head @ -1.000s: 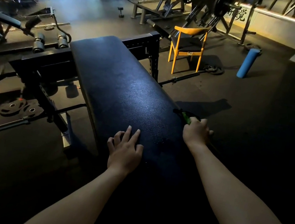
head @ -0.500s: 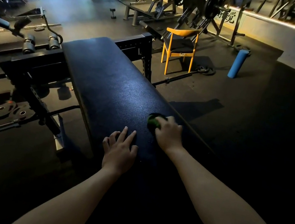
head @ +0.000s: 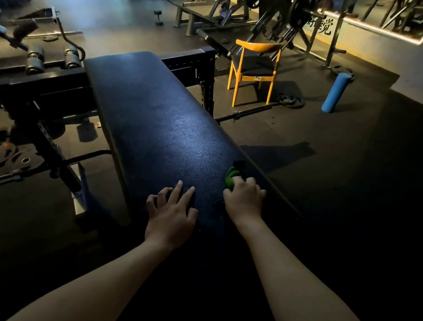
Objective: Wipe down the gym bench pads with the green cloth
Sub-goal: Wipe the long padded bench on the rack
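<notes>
The only writing in view is a few black Chinese characters (head: 320, 27) on the far wall under the lit mirror. A machine frame cuts across them; the last reads 觉 and the rest cannot be made out.

The black bench pad (head: 155, 123) runs from the person away toward the rack. The left hand (head: 171, 216) lies flat on its near part, fingers straight and spread, holding nothing. The right hand (head: 244, 199) curls around the bunched green cloth (head: 230, 178) and presses it onto the pad, just inside the right long edge. Most of the pad beyond both hands lies bare.

Right of the bench, dark floor lies open. A barbell (head: 246, 111) lies near the far right edge, with a yellow chair (head: 254, 64) and a blue foam roller (head: 336, 93) farther off. Weight plates (head: 6, 157) lie on the floor at the left.
</notes>
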{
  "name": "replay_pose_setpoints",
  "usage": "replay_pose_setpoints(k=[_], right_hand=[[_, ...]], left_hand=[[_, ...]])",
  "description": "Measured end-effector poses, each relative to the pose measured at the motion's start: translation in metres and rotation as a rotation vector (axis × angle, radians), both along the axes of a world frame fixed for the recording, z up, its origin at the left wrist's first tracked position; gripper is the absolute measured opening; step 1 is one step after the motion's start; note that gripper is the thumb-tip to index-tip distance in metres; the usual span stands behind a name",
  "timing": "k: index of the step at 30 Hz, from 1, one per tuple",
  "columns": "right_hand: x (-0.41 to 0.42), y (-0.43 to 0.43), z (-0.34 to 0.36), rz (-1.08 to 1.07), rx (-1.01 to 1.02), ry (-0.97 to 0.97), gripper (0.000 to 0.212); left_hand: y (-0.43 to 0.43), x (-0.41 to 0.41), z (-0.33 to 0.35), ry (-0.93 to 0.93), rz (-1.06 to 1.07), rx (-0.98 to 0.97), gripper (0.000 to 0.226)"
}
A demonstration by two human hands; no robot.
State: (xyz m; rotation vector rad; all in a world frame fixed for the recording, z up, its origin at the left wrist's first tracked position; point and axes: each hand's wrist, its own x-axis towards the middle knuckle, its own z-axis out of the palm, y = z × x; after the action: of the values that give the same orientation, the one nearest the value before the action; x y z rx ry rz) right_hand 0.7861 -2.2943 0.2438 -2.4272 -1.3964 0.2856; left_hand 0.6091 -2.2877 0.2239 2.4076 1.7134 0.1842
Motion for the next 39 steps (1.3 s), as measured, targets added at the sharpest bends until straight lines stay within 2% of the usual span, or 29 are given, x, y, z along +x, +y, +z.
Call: replay_pose_setpoints(k=[5,8,10,12,14,16,23,29,33,35,37,39], right_hand=[[-0.034,-0.004,-0.002,0.191,0.041,0.078,0.033],[-0.023,-0.008,0.001,0.301,0.062,0.089,0.037],[-0.001,-0.006,0.004,0.189,0.117,0.034,0.038],[0.029,-0.005,0.006,-0.015,0.134,-0.011,0.039],[0.054,-0.008,0.005,-0.165,0.078,-0.015,0.036],[0.067,-0.013,0.0,-0.211,0.017,0.01,0.033],[0.02,-0.019,-0.003,-0.116,0.054,0.084,0.033],[-0.037,-0.02,-0.004,0.104,0.08,0.065,0.03],[-0.028,-0.019,0.0,0.227,0.094,0.119,0.034],[-0.004,-0.014,0.003,0.128,0.135,0.072,0.036],[0.026,-0.014,0.008,-0.062,0.177,0.037,0.038],[0.054,-0.017,0.009,-0.197,0.132,0.026,0.036]], left_hand=[[0.002,-0.003,-0.002,0.01,-0.005,-0.012,0.057],[0.001,-0.004,-0.001,0.006,-0.028,-0.022,0.066],[-0.001,-0.004,0.0,-0.002,-0.059,-0.015,0.068],[-0.001,-0.004,0.0,-0.015,-0.073,-0.004,0.066],[-0.001,-0.005,-0.001,-0.024,-0.075,-0.006,0.066],[-0.001,-0.005,-0.001,-0.025,-0.073,-0.01,0.066],[-0.001,-0.003,-0.003,-0.035,-0.073,0.001,0.067],[-0.001,-0.002,-0.002,-0.021,-0.077,0.005,0.07],[-0.001,-0.004,-0.003,-0.015,-0.091,0.011,0.073],[-0.001,-0.004,-0.003,-0.019,-0.095,0.016,0.072],[-0.002,-0.004,-0.003,-0.034,-0.097,0.013,0.071],[-0.002,-0.005,-0.003,-0.046,-0.096,0.004,0.068]])
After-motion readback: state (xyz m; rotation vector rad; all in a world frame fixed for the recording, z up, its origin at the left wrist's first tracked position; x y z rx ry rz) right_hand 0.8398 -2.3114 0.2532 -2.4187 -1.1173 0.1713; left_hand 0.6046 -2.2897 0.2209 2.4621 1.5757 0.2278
